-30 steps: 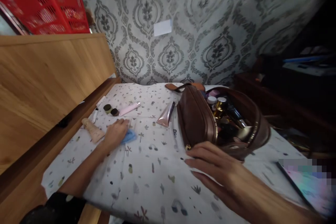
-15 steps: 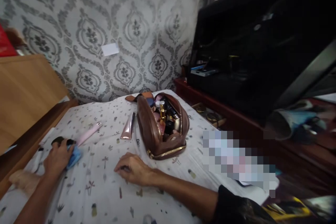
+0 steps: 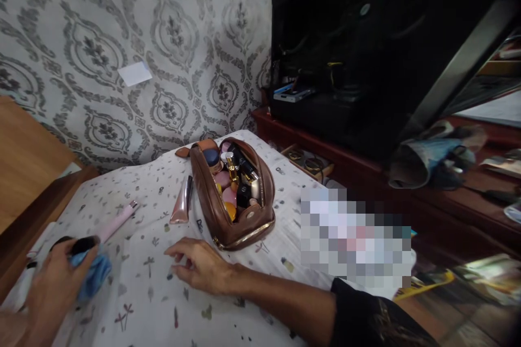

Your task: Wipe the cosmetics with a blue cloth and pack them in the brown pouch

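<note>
Near left: my left hand [image 3: 49, 287] is closed around a blue cloth [image 3: 93, 275], with a small dark pot [image 3: 83, 244] against its far edge. I judge this the wiping step, and the next move calls for a surer pinch on the pot. My right hand [image 3: 199, 268] lies palm down on the printed sheet [image 3: 163, 312], fingers loosely spread, holding nothing. Just beyond it is the open brown pouch [image 3: 211, 211]; a pink tube [image 3: 118, 220] lies beyond the pot.
</note>
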`<action>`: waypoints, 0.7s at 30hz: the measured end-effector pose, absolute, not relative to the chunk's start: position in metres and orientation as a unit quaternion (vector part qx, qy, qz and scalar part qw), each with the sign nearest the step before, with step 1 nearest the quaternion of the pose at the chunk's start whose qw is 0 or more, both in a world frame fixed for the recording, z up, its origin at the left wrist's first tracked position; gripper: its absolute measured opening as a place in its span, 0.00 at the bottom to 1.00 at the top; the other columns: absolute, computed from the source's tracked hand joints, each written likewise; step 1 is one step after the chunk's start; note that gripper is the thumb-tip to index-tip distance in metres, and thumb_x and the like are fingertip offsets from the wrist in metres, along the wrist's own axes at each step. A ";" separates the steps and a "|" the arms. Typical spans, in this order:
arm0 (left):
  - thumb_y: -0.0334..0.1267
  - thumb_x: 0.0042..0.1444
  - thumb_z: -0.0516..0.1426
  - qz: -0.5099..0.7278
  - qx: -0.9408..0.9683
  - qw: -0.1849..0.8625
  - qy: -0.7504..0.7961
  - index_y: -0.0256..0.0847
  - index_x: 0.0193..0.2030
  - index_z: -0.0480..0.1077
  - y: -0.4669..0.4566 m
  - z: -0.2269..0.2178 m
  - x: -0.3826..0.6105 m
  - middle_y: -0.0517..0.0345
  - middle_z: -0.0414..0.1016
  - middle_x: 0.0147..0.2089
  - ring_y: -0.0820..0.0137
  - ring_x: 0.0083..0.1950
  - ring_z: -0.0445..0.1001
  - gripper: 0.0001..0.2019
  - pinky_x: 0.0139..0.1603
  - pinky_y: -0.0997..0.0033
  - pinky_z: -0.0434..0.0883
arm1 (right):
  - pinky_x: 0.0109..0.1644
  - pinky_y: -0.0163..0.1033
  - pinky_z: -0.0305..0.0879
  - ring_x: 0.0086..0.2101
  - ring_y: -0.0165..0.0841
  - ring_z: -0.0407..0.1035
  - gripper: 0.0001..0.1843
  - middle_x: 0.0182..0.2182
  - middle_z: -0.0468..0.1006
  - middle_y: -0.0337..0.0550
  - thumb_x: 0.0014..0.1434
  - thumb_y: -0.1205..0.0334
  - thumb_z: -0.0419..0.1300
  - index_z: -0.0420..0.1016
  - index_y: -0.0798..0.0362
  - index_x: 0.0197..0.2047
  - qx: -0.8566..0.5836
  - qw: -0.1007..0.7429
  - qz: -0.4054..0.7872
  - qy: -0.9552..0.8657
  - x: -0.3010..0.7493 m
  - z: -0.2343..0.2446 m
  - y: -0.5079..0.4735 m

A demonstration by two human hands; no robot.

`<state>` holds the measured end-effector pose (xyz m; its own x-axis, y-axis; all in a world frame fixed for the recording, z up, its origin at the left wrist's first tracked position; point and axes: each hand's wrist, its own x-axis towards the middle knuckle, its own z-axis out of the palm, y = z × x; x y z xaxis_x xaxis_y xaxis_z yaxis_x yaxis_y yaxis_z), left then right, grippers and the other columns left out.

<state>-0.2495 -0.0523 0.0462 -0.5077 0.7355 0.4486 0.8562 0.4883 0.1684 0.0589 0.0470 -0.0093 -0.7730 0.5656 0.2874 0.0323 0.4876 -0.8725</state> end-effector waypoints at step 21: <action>0.58 0.55 0.60 -0.306 -0.667 -0.157 -0.661 0.46 0.34 0.71 -0.038 0.014 -0.112 0.64 0.75 0.27 0.68 0.27 0.74 0.17 0.29 0.74 0.74 | 0.57 0.40 0.70 0.49 0.41 0.74 0.30 0.50 0.78 0.43 0.50 0.62 0.68 0.71 0.45 0.57 -0.142 0.246 0.495 -0.821 0.061 -0.013 0.047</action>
